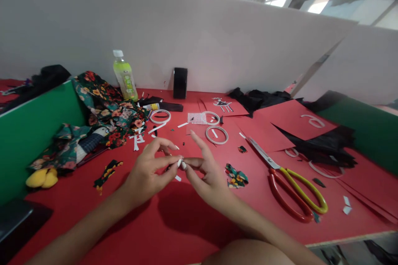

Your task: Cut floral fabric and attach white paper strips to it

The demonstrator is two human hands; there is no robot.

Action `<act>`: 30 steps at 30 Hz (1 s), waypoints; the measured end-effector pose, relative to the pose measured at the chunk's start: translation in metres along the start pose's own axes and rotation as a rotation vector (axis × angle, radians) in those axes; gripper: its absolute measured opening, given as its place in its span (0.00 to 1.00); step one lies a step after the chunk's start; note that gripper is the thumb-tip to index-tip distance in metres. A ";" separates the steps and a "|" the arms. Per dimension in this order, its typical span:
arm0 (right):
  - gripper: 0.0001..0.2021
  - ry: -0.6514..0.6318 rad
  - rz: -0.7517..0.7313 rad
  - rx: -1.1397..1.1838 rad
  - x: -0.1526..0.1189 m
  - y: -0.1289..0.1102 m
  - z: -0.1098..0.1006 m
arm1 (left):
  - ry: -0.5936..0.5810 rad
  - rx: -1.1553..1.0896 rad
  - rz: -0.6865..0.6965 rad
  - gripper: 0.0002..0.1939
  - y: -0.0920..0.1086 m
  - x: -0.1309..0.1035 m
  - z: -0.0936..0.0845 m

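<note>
Over the middle of the red table [130, 232], my left hand [155, 167] and my right hand [207, 169] meet at their fingertips. Thumb and index finger of each are pinched together around something small, too hidden to name. My right hand has one finger raised. Just behind the hands lie rolls of white tape [217, 135] and a sheet of small round dots [197, 118]. A floral fabric scrap [236, 176] rests to the right of my right hand, and another dark floral scrap [107, 174] lies to the left of my left hand.
Large scissors [273, 165] with red and yellow handles lie on the right, near red paper sheets [298, 120] and black fabric [329, 149]. At the back stand a green bottle [125, 76] and a black phone [180, 83]. Floral cloth [96, 95] is heaped at left.
</note>
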State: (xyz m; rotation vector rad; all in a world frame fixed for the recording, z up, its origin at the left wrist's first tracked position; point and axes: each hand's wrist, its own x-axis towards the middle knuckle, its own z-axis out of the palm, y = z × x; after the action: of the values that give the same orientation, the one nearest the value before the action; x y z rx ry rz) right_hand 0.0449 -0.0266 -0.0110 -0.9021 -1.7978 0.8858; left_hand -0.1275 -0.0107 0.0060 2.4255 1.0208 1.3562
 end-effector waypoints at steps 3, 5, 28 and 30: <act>0.35 -0.021 -0.034 -0.037 0.000 0.000 -0.001 | -0.002 -0.002 -0.006 0.07 0.002 0.002 -0.001; 0.35 -0.037 -0.030 -0.032 0.000 -0.001 -0.001 | -0.007 -0.043 -0.066 0.07 0.002 0.003 -0.002; 0.32 0.036 0.174 0.440 0.007 0.003 0.003 | 0.237 -0.478 -0.776 0.09 -0.008 0.000 0.012; 0.31 0.037 0.175 0.439 0.007 0.003 0.003 | 0.245 -0.478 -0.785 0.09 -0.009 0.000 0.013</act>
State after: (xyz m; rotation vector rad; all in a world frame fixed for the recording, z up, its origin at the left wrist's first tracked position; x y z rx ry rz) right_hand 0.0407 -0.0199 -0.0118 -0.7879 -1.4246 1.3044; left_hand -0.1208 -0.0020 -0.0054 1.3184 1.3139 1.3829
